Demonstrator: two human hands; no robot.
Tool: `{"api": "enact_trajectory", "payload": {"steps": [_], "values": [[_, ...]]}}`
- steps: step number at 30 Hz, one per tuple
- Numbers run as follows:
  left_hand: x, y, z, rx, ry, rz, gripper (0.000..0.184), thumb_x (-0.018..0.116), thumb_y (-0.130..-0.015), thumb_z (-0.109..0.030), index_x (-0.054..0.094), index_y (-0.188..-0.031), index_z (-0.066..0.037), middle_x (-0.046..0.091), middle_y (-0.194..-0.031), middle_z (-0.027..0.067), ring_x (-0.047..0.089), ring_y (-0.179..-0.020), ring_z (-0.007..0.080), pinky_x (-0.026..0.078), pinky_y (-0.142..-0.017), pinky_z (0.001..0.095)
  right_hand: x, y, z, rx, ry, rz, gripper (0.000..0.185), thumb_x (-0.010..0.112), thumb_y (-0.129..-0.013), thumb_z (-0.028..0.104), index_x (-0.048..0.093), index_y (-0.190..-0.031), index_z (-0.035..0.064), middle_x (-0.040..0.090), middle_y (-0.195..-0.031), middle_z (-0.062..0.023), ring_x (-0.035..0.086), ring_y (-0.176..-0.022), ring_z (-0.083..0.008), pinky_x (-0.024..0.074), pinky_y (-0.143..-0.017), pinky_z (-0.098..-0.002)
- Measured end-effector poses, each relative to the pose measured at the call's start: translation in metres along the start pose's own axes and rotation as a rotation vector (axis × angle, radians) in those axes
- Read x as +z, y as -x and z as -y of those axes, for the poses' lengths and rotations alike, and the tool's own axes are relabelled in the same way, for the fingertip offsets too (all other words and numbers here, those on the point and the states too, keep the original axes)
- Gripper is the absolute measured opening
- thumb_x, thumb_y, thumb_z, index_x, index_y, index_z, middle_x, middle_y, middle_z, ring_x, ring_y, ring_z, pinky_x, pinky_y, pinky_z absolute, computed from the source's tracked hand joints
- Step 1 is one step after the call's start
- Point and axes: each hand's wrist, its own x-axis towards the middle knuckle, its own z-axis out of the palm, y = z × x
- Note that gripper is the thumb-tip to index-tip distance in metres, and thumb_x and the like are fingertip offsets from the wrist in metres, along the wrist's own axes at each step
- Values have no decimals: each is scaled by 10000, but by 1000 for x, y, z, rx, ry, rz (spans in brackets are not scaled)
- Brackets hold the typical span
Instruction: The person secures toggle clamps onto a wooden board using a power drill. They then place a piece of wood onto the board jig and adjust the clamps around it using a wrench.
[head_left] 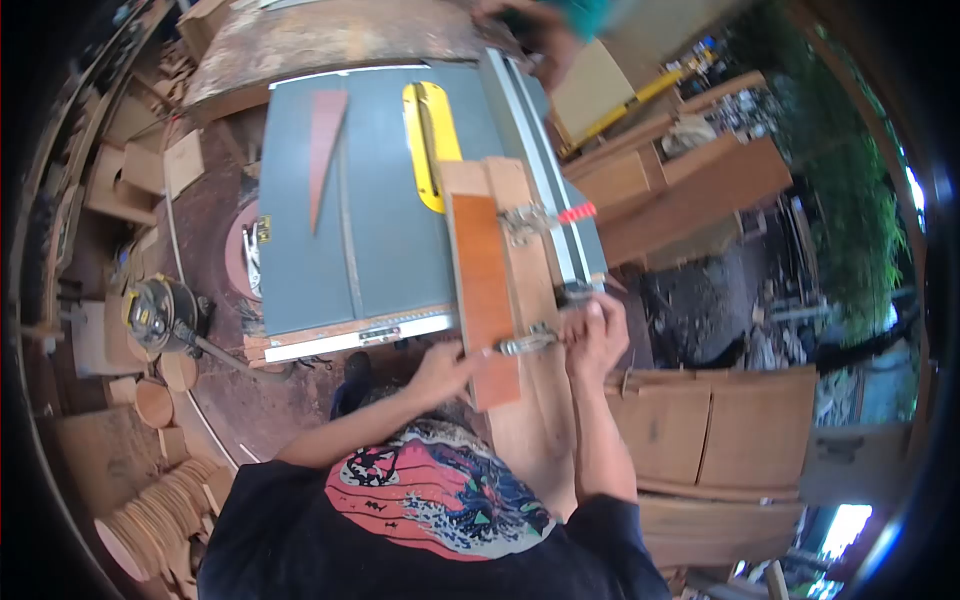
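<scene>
Reddish board (488, 285)'s between the hands, lengthwise away from the body, left hand (445, 370) nearer at its left edge, right hand (598, 335) curled by the lower clamp (530, 341), can't tell if either's gripping.

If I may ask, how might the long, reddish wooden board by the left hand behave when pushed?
The long, reddish wooden board is probably stiff, its edges looking straight. Lying flat, it seems unlikely to roll. The red-handled metal clamp alongside might resist sliding, if engaged.
</scene>
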Motion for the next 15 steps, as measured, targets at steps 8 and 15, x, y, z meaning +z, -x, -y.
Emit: {"api": "enact_trajectory", "payload": {"steps": [8, 15], "values": [[2, 52, -23, 167, -188, -82, 515, 670, -985, -407, 694, -1090, 97, 724, -792, 225, 753, -696, 302, 574, -640, 406, 9, 16, 60, -261, -56, 280, 158, 474, -1084, 110, 553, -1199, 37, 360, -545, 1, 312, -433, -98, 366, -446, -315], [-34, 133, -12, 95, -192, -356, 452, 602, -1051, -353, 693, -1122, 84, 757, -908, 162, 743, -769, 206, 590, -675, 346, 96, 36, 33, -231, 230, 563, 157, 606, -1021, 116, 659, -1122, 8, 685, -817, -97, 649, -672, -152, 519, -609, -314]]}}
